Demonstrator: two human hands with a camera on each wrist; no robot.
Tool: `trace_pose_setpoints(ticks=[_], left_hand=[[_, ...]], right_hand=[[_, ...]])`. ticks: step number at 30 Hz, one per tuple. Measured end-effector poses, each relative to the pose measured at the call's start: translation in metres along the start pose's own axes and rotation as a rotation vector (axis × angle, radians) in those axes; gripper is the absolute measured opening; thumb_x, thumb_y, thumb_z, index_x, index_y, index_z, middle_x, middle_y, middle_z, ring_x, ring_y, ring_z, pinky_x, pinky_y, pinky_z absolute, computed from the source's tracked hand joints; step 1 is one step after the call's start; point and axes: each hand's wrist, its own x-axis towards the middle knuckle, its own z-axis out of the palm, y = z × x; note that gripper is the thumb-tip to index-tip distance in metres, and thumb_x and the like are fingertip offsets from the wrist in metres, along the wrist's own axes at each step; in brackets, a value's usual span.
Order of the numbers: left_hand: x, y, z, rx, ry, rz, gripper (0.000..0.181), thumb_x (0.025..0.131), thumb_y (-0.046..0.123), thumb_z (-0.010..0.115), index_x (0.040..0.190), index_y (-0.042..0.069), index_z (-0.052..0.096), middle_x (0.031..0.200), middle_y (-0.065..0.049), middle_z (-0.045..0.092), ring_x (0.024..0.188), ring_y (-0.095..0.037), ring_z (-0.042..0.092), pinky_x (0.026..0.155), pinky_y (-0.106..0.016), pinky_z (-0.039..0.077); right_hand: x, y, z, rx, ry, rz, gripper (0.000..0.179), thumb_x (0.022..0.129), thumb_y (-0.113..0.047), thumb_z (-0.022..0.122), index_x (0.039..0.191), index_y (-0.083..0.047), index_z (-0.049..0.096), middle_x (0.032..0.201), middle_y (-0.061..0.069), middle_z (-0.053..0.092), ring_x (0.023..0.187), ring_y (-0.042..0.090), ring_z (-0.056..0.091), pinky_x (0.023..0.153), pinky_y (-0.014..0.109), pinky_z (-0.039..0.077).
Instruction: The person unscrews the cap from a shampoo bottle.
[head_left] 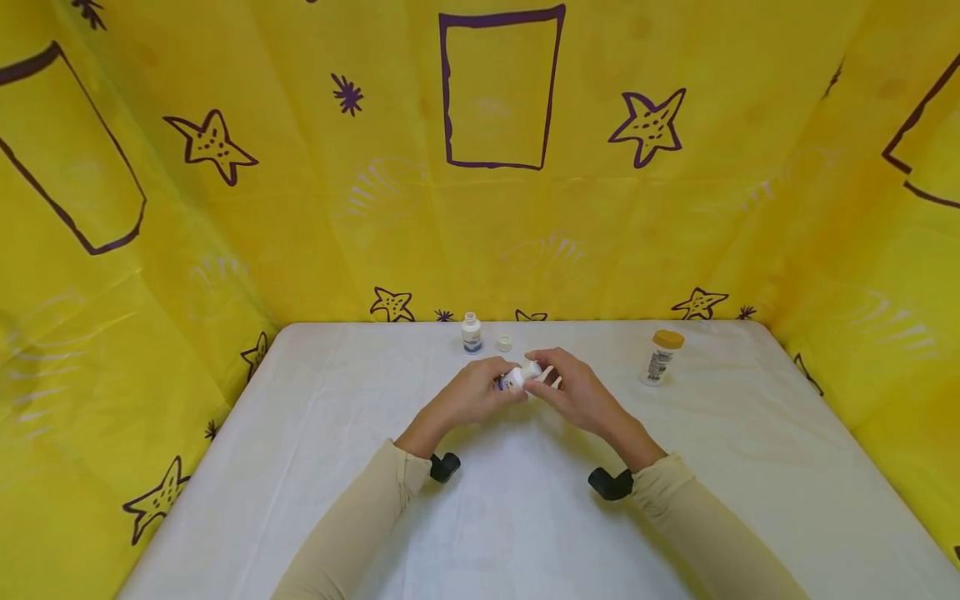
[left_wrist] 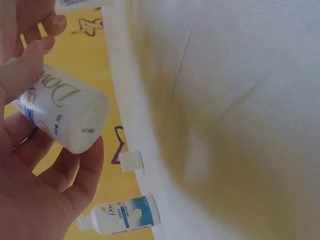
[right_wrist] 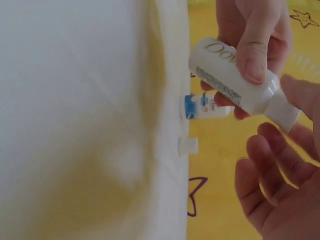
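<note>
My left hand [head_left: 474, 392] grips a small white Dove bottle [left_wrist: 75, 112] above the table, fingers and thumb wrapped about its body. The bottle is tilted, with its white cap [right_wrist: 283, 110] towards my right hand [head_left: 581, 396]. Thumb and forefinger of that right hand pinch the cap, which sits on the bottle's neck; the other fingers are loosely bent below it. Behind the hands, a second Dove bottle [head_left: 471, 336] with a blue label stands upright, its neck uncapped. A loose white cap [head_left: 505, 343] rests on the table beside it.
On the right of the white-covered table [head_left: 315, 467] stands a white bottle with an orange-yellow lid [head_left: 660, 358]. Yellow curtains [head_left: 487, 233] with starfish drawings enclose the table at the back and sides.
</note>
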Motion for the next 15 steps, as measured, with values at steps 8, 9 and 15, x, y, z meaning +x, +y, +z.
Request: trace_pose_setpoints(ticks=[8, 9, 15], left_hand=[[0.0009, 0.0002, 0.0009, 0.050, 0.048, -0.010, 0.027, 0.094, 0.038, 0.073, 0.111, 0.018, 0.071, 0.097, 0.002, 0.065, 0.084, -0.014, 0.056, 0.075, -0.029, 0.046], [0.0009, 0.0001, 0.0017, 0.053, 0.049, -0.010, 0.027, 0.094, 0.038, 0.074, 0.112, 0.018, 0.071, 0.098, 0.002, 0.065, 0.084, -0.015, 0.056, 0.075, -0.029, 0.046], [0.0000, 0.0009, 0.0037, 0.059, 0.045, -0.008, 0.025, 0.094, 0.036, 0.074, 0.112, 0.019, 0.071, 0.098, 0.002, 0.064, 0.084, -0.016, 0.056, 0.073, -0.029, 0.046]], right_hand=[[0.0058, -0.0056, -0.0027, -0.005, -0.010, 0.243, 0.039, 0.097, -0.046, 0.067, 0.116, -0.012, 0.068, 0.092, 0.004, 0.069, 0.078, 0.016, 0.058, 0.067, 0.029, 0.049], [0.0061, -0.0057, -0.0024, -0.006, -0.014, 0.252, 0.039, 0.097, -0.047, 0.067, 0.114, -0.012, 0.068, 0.089, 0.003, 0.068, 0.075, 0.016, 0.056, 0.065, 0.029, 0.048], [0.0066, -0.0080, 0.0012, -0.001, 0.000, 0.251, 0.033, 0.097, -0.042, 0.068, 0.109, -0.011, 0.069, 0.088, 0.003, 0.070, 0.075, 0.016, 0.057, 0.066, 0.029, 0.049]])
